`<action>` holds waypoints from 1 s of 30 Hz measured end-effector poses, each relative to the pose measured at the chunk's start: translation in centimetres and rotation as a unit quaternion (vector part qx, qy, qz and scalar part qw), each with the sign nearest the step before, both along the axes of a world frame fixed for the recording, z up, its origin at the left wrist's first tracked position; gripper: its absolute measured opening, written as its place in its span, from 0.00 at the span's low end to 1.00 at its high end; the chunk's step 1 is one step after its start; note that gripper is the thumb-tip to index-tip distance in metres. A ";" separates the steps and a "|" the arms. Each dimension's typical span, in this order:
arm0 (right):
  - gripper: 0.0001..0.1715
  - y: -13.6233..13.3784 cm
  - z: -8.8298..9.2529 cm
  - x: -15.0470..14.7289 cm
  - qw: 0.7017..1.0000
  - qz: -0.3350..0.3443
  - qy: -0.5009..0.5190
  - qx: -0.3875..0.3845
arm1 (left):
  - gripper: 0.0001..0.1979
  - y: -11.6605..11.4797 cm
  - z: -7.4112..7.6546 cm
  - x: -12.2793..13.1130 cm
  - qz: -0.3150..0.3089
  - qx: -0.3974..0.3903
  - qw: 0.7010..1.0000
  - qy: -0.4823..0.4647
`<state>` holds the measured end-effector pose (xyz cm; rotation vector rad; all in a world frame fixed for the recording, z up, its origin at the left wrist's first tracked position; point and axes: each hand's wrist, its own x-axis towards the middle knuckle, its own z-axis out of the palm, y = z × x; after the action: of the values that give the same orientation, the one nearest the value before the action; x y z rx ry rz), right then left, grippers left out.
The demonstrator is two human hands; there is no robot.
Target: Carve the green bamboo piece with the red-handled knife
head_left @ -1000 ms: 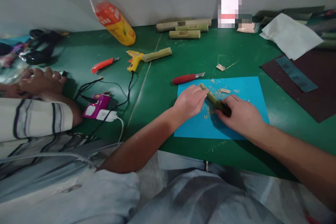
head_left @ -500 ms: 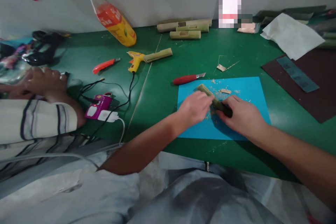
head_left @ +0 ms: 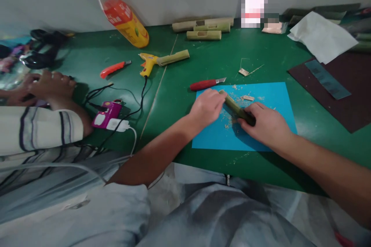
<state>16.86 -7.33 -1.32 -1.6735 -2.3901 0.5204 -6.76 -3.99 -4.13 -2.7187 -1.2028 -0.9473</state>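
Note:
A green bamboo tube (head_left: 232,104) lies slantwise over a blue sheet (head_left: 208,139) strewn with shavings. My right hand (head_left: 265,121) is closed around its near end, where something dark shows under the fingers; I cannot tell if that is part of the tube. At the far end, my left hand (head_left: 207,108) has its fingers curled against the tube. Just beyond the sheet's upper left corner rests a red-handled knife (head_left: 204,84) with its blade bare. Near the tube lies a small bamboo chip (head_left: 248,98).
A yellow glue gun (head_left: 148,64) touches a split bamboo piece (head_left: 174,58); its cord runs to a purple power adapter (head_left: 108,114). An orange cutter (head_left: 113,70), a juice bottle (head_left: 124,19) and cut bamboo tubes (head_left: 204,35) stand farther back. At left are another person's hands (head_left: 52,88).
My left hand has slid from the tube's middle toward its far end, baring more of the tube. My right hand keeps its hold. The view has shifted slightly.

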 end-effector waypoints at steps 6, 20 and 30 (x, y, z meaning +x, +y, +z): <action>0.14 0.1 0.0 0.0 1.000 -0.004 0.006 -0.011 | 0.16 0.0 0.0 0.2 -0.007 0.002 1.000 -0.001; 0.13 0.0 -0.1 -0.1 1.000 0.003 0.005 -0.013 | 0.18 0.0 0.3 0.2 -0.095 -0.018 0.994 0.049; 0.14 0.0 -0.3 0.0 1.000 -0.006 0.013 -0.014 | 0.16 -0.3 0.3 -0.1 -0.044 -0.016 0.998 0.029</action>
<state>16.89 -7.34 -1.58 -1.6818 -2.3628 0.5724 -6.84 -4.29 -3.87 -2.8233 -1.1075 -0.8568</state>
